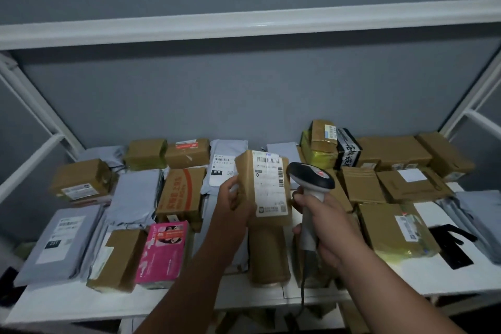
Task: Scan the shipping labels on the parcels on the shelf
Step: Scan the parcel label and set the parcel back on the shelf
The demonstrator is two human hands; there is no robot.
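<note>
My left hand (235,198) grips a brown cardboard parcel (248,187) by its left side and holds it tilted up above the shelf, so its white shipping label (269,184) faces me. My right hand (321,222) grips the white handle of a barcode scanner (311,177), whose dark head sits just right of the label and points toward it. The scanner's cable hangs down past the shelf's front edge. Many other parcels lie on the white shelf (67,304), several with labels facing up.
Brown boxes crowd the back row and right side (393,154). Grey mailer bags lie at the left (62,241) and far right (477,214). A pink box (162,249) sits front left, a brown tube-shaped parcel (268,252) below the held one. White shelf posts flank both sides.
</note>
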